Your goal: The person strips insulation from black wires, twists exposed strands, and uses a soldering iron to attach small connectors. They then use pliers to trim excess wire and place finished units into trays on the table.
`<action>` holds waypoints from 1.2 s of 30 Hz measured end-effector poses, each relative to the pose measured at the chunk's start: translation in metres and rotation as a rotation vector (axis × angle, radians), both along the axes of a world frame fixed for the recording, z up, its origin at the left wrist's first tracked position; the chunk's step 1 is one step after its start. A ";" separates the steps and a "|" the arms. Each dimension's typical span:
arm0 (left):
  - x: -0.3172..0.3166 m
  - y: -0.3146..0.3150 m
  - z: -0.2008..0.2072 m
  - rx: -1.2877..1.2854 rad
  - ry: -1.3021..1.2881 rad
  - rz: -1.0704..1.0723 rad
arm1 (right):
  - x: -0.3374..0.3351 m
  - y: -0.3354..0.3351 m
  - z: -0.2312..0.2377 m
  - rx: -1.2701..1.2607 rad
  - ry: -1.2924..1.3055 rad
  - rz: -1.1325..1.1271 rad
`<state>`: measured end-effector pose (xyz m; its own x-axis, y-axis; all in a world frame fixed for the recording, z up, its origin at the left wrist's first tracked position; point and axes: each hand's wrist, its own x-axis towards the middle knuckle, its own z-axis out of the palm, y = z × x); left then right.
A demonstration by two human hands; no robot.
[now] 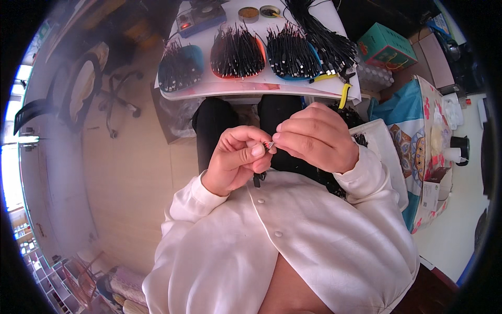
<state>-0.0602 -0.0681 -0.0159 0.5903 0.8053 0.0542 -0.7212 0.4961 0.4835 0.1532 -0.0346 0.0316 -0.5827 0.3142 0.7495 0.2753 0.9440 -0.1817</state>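
Note:
My left hand (234, 157) pinches the end of a short black cable (258, 180) between thumb and forefinger, above my lap. Small red and pale wire ends (268, 145) stick out past its fingertips. My right hand (317, 138) meets them from the other side, its thumb and forefinger closed at the tips of the wires. Its other fingers are curled over. The exact grip of the right fingertips is too small to make out.
Ahead, a white table (235, 93) bears several trays of upright black cables (238, 52), a long cable bundle (327, 44), yellow-handled cutters (344, 95), two round tins (248, 14) and a blue device (203, 22) with a red light. A green box (386, 46) stands right; an office chair (117, 97) left.

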 end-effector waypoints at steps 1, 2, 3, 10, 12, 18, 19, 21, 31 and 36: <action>-0.001 0.000 0.000 0.022 0.004 0.005 | 0.000 0.001 -0.001 -0.019 0.001 0.013; -0.001 -0.001 0.000 0.044 0.008 0.009 | 0.000 0.003 -0.001 -0.041 0.026 -0.068; -0.002 -0.002 0.000 0.056 0.026 0.021 | 0.003 0.006 0.001 -0.052 0.039 -0.137; 0.001 -0.006 0.003 0.023 0.028 0.035 | 0.008 -0.005 0.008 0.047 -0.077 -0.067; 0.002 -0.007 0.004 0.008 0.017 0.032 | 0.002 -0.011 0.008 0.030 -0.027 -0.020; 0.001 -0.006 0.006 0.144 0.146 0.023 | -0.005 -0.010 0.012 -0.428 0.068 0.124; -0.001 -0.005 0.008 0.186 0.218 0.023 | -0.002 -0.010 0.012 -0.524 0.033 0.129; -0.006 0.002 0.011 0.486 0.469 0.101 | 0.002 -0.011 0.011 -0.718 -0.036 0.135; -0.006 0.014 0.003 0.690 0.691 0.208 | 0.010 -0.016 0.006 -1.020 0.043 -0.076; -0.002 0.009 -0.004 0.340 0.432 0.178 | 0.004 -0.016 0.003 -0.156 -0.081 -0.150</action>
